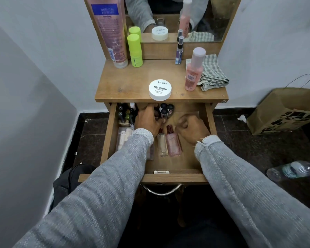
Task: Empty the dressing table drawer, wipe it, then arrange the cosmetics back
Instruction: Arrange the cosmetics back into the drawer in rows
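The wooden drawer [186,163] stands pulled out under the dressing table top [132,81]. My left hand [147,119] reaches to the drawer's back and curls around dark-capped nail polish bottles [166,110]. More small bottles [125,113] crowd the back left corner. Two flat perfume bottles [168,142] lie in the middle, and a clear pack of tubes [123,136] lies at the left. My right hand [191,129] hovers with curled fingers beside the perfume bottles, holding nothing that I can see.
On the table top stand a pink lotion tube [111,33], a lime-green bottle [135,50], a small spray [179,51], a white nail polish remover tub [160,89], a pink bottle [194,70] and a checked cloth [213,74]. A paper bag [283,111] and a water bottle [293,170] lie on the floor at right.
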